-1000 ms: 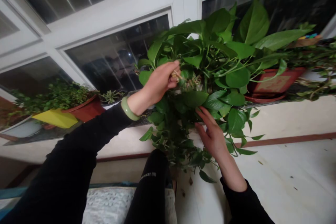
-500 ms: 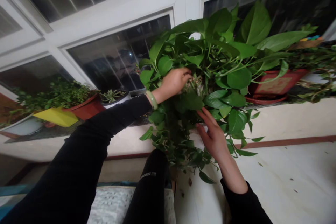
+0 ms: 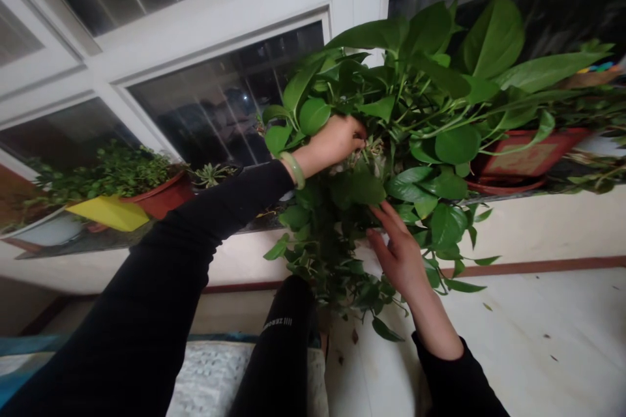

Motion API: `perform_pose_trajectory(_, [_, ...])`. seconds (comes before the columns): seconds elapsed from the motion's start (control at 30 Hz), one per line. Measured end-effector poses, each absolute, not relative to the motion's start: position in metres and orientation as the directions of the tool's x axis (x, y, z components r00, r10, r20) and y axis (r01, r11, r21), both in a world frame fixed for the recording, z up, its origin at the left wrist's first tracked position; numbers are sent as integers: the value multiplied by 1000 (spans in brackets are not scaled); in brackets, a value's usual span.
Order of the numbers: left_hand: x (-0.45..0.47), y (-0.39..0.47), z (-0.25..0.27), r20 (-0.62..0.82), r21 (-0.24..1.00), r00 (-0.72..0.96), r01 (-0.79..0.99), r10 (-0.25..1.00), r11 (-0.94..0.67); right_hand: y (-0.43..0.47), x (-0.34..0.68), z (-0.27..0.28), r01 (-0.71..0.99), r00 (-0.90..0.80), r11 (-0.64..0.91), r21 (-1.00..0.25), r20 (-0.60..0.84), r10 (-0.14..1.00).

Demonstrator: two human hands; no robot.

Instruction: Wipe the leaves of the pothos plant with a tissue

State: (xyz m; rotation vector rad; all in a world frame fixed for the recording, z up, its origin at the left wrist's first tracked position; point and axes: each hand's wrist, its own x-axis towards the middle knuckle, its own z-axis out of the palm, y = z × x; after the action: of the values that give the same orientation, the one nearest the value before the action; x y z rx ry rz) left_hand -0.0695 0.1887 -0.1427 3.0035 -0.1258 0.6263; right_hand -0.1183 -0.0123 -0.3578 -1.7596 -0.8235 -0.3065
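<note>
A large leafy pothos plant (image 3: 457,145) spreads over the window ledge, its vines trailing down the front. My left hand (image 3: 337,141), with a pale green bangle (image 3: 293,169) at the wrist, reaches into the middle of the foliage. Its fingers are curled together among the stems, and what they pinch is hidden. Lower and to the right, my right hand (image 3: 398,251) rests against the hanging leaves, thumb and fingers apart. Its fingertips touch the underside of a broad leaf (image 3: 364,189).
On the ledge at left stand a red-brown pot (image 3: 163,195) of small-leaved greenery, a yellow folded sheet (image 3: 110,212) and a white pot (image 3: 46,228). A red pot (image 3: 528,155) sits at right. Window frames (image 3: 210,52) rise behind. Fallen leaves dot the pale floor (image 3: 538,313).
My left hand has shifted slightly right and up among the stems, its fingers still curled. The right hand has hardly moved. The whole view has moved a little.
</note>
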Motion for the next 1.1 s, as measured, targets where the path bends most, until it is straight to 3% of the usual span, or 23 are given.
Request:
perform_pose_trajectory(0.2, [-70, 182, -144, 400, -44, 912, -78, -89, -996, -12, -119, -357, 676, 706, -108, -729, 599, 378])
perform_pose_trajectory(0.37, [-69, 184, -144, 424, 6, 902, -94, -83, -996, -15, -121, -353, 677, 703, -102, -729, 599, 384])
perform_pose_trajectory(0.67, [-68, 190, -150, 446, 321, 893, -104, 53, -941, -16, -121, -353, 671, 705, -95, -735, 594, 388])
perform_pose_trajectory(0.9, [-70, 197, -156, 427, 528, 903, -198, 57, -826, -13, -118, -357, 682, 700, -100, -724, 609, 373])
perform_pose_trajectory(1.1, [-93, 187, -151, 282, 799, 922, -73, 264, -597, -13, -118, -358, 673, 713, -126, -729, 594, 372])
